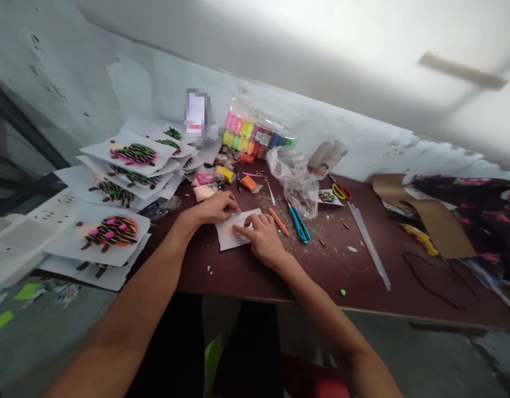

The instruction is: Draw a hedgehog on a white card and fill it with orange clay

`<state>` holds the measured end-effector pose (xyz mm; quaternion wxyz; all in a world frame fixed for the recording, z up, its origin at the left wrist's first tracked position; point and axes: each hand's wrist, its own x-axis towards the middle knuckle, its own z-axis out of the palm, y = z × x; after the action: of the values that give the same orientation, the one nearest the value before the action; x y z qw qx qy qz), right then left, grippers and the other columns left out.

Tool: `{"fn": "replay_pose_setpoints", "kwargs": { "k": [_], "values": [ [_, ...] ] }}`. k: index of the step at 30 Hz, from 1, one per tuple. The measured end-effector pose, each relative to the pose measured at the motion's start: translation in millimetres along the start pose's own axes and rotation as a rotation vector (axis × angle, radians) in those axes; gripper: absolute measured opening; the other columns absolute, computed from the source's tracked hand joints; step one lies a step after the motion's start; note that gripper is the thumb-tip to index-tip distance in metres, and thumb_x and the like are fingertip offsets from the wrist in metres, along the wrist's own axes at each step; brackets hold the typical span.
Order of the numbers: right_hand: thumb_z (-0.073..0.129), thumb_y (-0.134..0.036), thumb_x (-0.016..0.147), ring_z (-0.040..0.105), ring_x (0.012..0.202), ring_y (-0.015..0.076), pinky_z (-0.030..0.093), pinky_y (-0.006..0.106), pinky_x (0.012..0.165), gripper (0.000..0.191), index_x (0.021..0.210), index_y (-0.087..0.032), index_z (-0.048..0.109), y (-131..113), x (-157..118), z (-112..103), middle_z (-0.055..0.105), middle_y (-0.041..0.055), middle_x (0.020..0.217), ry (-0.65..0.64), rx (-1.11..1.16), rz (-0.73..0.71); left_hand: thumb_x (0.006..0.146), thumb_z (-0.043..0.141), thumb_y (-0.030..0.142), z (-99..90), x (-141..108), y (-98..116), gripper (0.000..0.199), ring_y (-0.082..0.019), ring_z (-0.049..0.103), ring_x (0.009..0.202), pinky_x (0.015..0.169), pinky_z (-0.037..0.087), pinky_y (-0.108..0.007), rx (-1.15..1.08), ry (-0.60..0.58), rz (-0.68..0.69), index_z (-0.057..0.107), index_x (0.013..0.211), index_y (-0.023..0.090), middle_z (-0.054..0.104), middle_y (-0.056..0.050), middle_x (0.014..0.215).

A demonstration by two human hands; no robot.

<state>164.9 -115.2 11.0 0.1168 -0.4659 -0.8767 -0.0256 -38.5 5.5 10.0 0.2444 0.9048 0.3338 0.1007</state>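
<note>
The white paper [228, 241] lies flat near the front edge of the desk [238, 279], left of the desk's middle, directly between the two hands. Its longer side seems to run roughly along that front edge, tilted so that the right end sits farther back, though the right hand covers part of it.

The left hand [216, 208] is at the paper's back left corner, the right hand [264, 236] over its right end. A faint orange patch [238, 221] shows on the sheet between them; the right index finger reaches leftward to it and looks nearer than the left fingers.

The right grip is loose: index finger stretched out with its tip down on the paper, the other fingers curled in. Whether anything sits under them I cannot tell. The left grip is narrow, fingers bent down toward the corner; whether they pinch the sheet or only rest on it is unclear.

Just beyond the right hand lie an orange stick [279, 222] and a teal cutter [298, 222], both slanting from the back toward the front edge. Toward the desk's left end is a pile of hedgehog pictures [141, 218].
</note>
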Motion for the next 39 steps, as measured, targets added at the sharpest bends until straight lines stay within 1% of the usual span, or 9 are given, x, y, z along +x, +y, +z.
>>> {"fn": "replay_pose_setpoints", "kwargs": {
  "k": [6, 9, 14, 17, 20, 28, 34, 36, 39],
  "values": [
    [0.049, -0.015, 0.100, 0.046, 0.100, 0.0234, 0.031, 0.040, 0.094, 0.036, 0.121, -0.032, 0.073, -5, 4, -4, 0.061, 0.0076, 0.110, -0.026, 0.026, -0.003, 0.079, 0.058, 0.015, -0.2, 0, 0, 0.037, -0.022, 0.057, 0.109, 0.102, 0.042, -0.034, 0.015, 0.013, 0.014, 0.078, 0.109, 0.024, 0.063, -0.006, 0.119],
    [0.049, -0.013, 0.099, 0.047, 0.101, 0.0234, 0.032, 0.039, 0.093, 0.039, 0.124, -0.033, 0.071, -7, 6, -5, 0.062, 0.0079, 0.111, -0.017, 0.077, 0.031, 0.080, 0.057, 0.016, -2.5, -1, 3, 0.036, -0.023, 0.058, 0.109, 0.103, 0.042, -0.034, 0.021, 0.001, 0.003, 0.078, 0.108, 0.023, 0.063, -0.007, 0.119],
    [0.047, -0.008, 0.097, 0.047, 0.102, 0.0234, 0.032, 0.039, 0.094, 0.045, 0.129, -0.031, 0.069, -14, 13, -6, 0.062, 0.0085, 0.116, -0.035, 0.125, 0.042, 0.081, 0.059, 0.017, -3.5, -1, 6, 0.032, -0.023, 0.058, 0.110, 0.102, 0.042, -0.034, 0.016, 0.004, -0.004, 0.078, 0.105, 0.022, 0.063, -0.008, 0.118],
    [0.048, -0.008, 0.096, 0.046, 0.103, 0.0238, 0.032, 0.039, 0.093, 0.042, 0.124, -0.029, 0.072, -19, 17, -8, 0.061, 0.0086, 0.119, -0.072, 0.120, 0.029, 0.079, 0.059, 0.016, -1.3, 0, 4, 0.032, -0.023, 0.057, 0.110, 0.102, 0.043, -0.034, 0.023, 0.021, 0.004, 0.078, 0.104, 0.022, 0.062, -0.007, 0.118],
    [0.049, -0.008, 0.095, 0.046, 0.102, 0.0235, 0.032, 0.038, 0.093, 0.039, 0.118, -0.027, 0.074, -21, 19, -9, 0.060, 0.0085, 0.118, -0.093, 0.113, 0.015, 0.079, 0.058, 0.015, 0.7, 0, 1, 0.034, -0.022, 0.057, 0.108, 0.102, 0.042, -0.034, 0.031, 0.027, 0.012, 0.078, 0.104, 0.024, 0.062, -0.006, 0.117],
    [0.049, -0.006, 0.093, 0.045, 0.098, 0.0229, 0.033, 0.038, 0.091, 0.039, 0.113, -0.027, 0.075, -23, 16, -5, 0.062, 0.0075, 0.111, -0.065, 0.135, 0.019, 0.079, 0.057, 0.015, 1.1, 0, 0, 0.035, -0.023, 0.057, 0.109, 0.101, 0.043, -0.035, 0.006, 0.018, 0.005, 0.078, 0.106, 0.024, 0.062, -0.007, 0.119],
    [0.048, -0.005, 0.094, 0.049, 0.101, 0.0222, 0.032, 0.037, 0.092, 0.043, 0.122, -0.028, 0.073, -18, 12, -1, 0.063, 0.0080, 0.109, 0.007, 0.193, 0.097, 0.081, 0.060, 0.018, 0.9, 1, 0, 0.031, -0.022, 0.057, 0.108, 0.101, 0.042, -0.034, 0.010, 0.021, 0.005, 0.079, 0.104, 0.024, 0.064, -0.006, 0.117],
    [0.049, -0.006, 0.095, 0.049, 0.101, 0.0225, 0.032, 0.038, 0.093, 0.042, 0.121, -0.028, 0.073, -17, 12, -1, 0.063, 0.0083, 0.109, 0.006, 0.173, 0.106, 0.081, 0.060, 0.018, 0.7, 1, 1, 0.031, -0.023, 0.057, 0.109, 0.101, 0.043, -0.034, 0.016, 0.016, -0.001, 0.079, 0.105, 0.024, 0.064, -0.006, 0.117],
    [0.049, -0.007, 0.095, 0.047, 0.100, 0.0226, 0.031, 0.038, 0.092, 0.041, 0.118, -0.031, 0.074, -19, 13, -2, 0.062, 0.0071, 0.108, -0.015, 0.143, 0.077, 0.079, 0.058, 0.015, 0.2, 0, 2, 0.036, -0.023, 0.057, 0.111, 0.102, 0.043, -0.035, 0.026, 0.015, -0.009, 0.079, 0.107, 0.024, 0.063, -0.007, 0.120]
  ]
}}
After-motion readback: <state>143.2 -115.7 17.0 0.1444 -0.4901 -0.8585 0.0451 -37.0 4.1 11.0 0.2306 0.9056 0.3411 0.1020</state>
